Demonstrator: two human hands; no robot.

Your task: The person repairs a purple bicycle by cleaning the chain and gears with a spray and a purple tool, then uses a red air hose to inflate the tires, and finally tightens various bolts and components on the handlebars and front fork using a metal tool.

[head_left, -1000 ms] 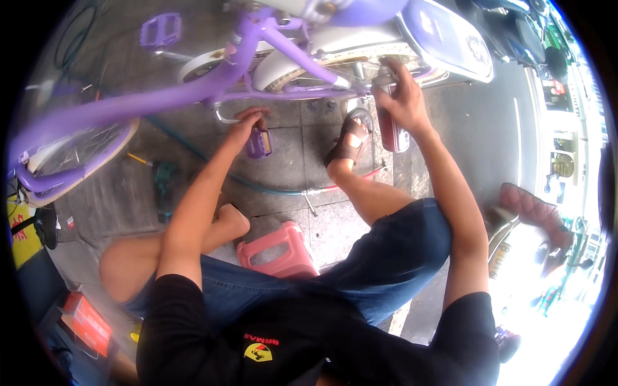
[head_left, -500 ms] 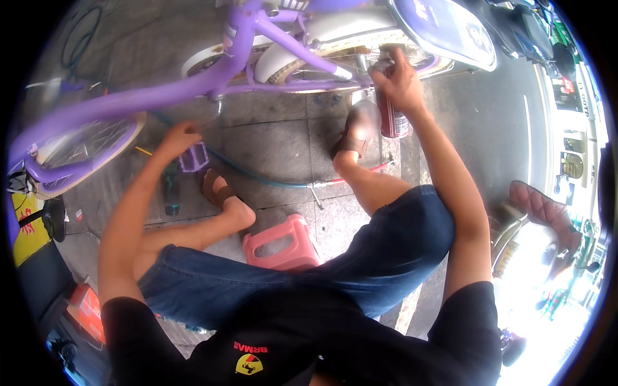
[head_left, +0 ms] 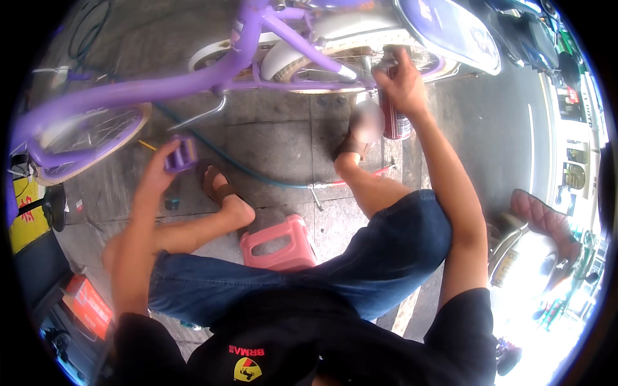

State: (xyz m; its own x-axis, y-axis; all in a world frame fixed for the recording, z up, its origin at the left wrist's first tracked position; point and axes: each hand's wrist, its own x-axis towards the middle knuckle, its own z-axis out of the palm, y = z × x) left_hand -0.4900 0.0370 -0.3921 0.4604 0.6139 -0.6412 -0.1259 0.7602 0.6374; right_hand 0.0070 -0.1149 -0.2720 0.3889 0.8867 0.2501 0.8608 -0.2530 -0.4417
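Note:
My left hand (head_left: pixel 164 161) grips a small purple pedal (head_left: pixel 183 152), away from the bare silver crank arm (head_left: pixel 209 110) under the purple bicycle frame (head_left: pixel 129 96). My right hand (head_left: pixel 403 90) is wrapped round an upright-looking red spray can (head_left: pixel 397 127) beside the white-fendered wheel (head_left: pixel 335 29), close to its hub; the can's top is partly hidden by my fingers. Below that hand is my sandalled foot (head_left: pixel 351 145), partly blurred.
A pink plastic stool (head_left: pixel 283 248) stands between my legs. A teal hose (head_left: pixel 238 164) crosses the pavement. At left are another wheel (head_left: pixel 96 128), a yellow sign (head_left: pixel 29 222) and an orange box (head_left: pixel 87 305). Parked scooters (head_left: pixel 528 35) and a quilted cover (head_left: pixel 541 219) line the right.
My left hand has moved down and to the left, carrying the purple pedal away from the crank. My right hand and the can have shifted slightly upward since a second ago.

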